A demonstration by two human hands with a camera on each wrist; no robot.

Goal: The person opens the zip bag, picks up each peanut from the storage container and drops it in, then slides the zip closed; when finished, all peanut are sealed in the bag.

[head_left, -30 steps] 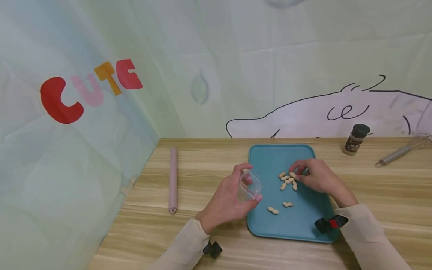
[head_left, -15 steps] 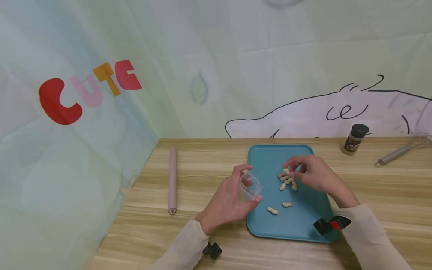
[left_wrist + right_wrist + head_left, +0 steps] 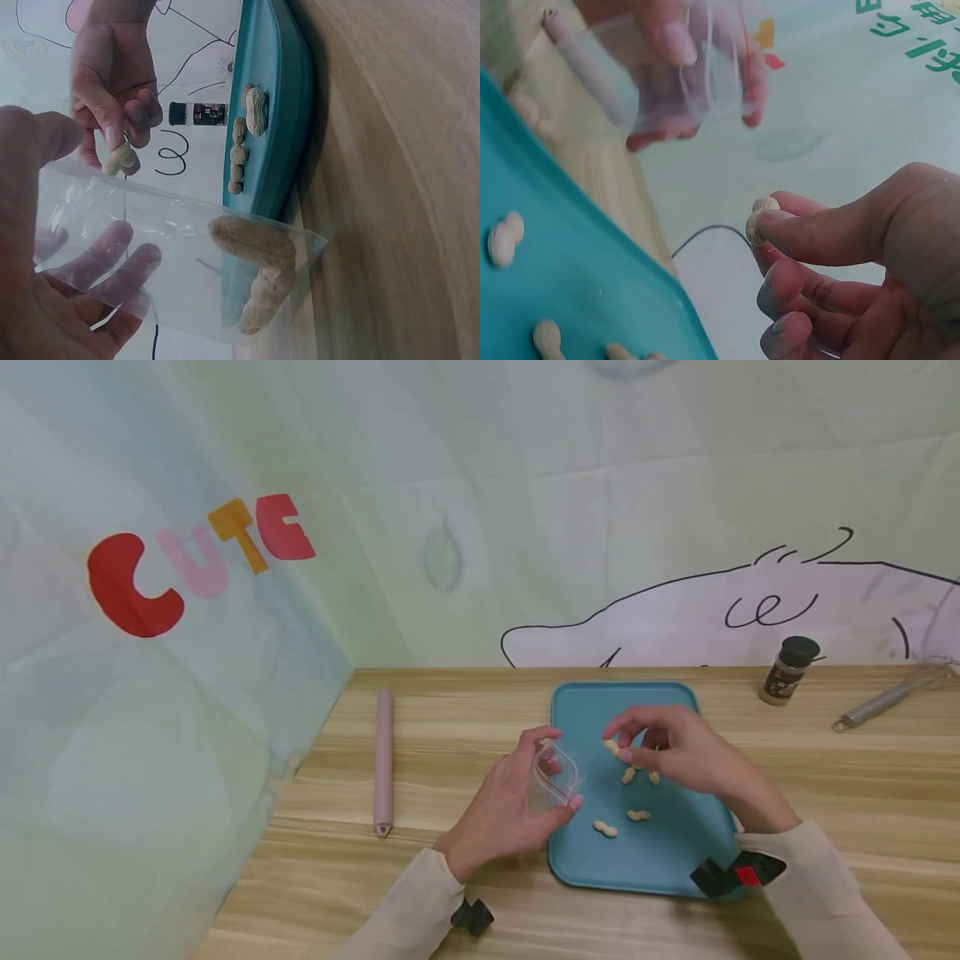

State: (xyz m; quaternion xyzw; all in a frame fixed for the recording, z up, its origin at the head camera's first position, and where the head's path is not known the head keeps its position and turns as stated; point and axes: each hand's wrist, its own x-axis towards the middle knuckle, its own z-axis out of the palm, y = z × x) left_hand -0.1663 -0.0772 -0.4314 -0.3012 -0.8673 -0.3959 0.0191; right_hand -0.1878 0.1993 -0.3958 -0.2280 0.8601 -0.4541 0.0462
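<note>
My left hand [image 3: 504, 802] holds a clear zip bag [image 3: 558, 774] by its mouth, thumb and fingers spread so that the opening gapes. At the bottom of the bag lie peanuts in their shells [image 3: 259, 244], as the left wrist view shows. Between thumb and fingertips my right hand [image 3: 686, 752] pinches one peanut [image 3: 759, 219], raised above the blue tray [image 3: 675, 860] and a short way right of the bag's mouth. More peanuts rest on the tray: two near the front, one of them this peanut [image 3: 605, 829], and a cluster partly hidden under the right hand.
A pinkish rolled stick [image 3: 383, 760] lies on the wooden table [image 3: 450, 710] at the left. Back right stand a black-capped seasoning jar [image 3: 790, 670] and, lying beside it, a whisk [image 3: 885, 700]. A printed cloth [image 3: 480, 527] hangs behind the table.
My right hand has lifted a peanut off the cluster and carried it left toward the bag. The left hand and bag have stayed in place.
</note>
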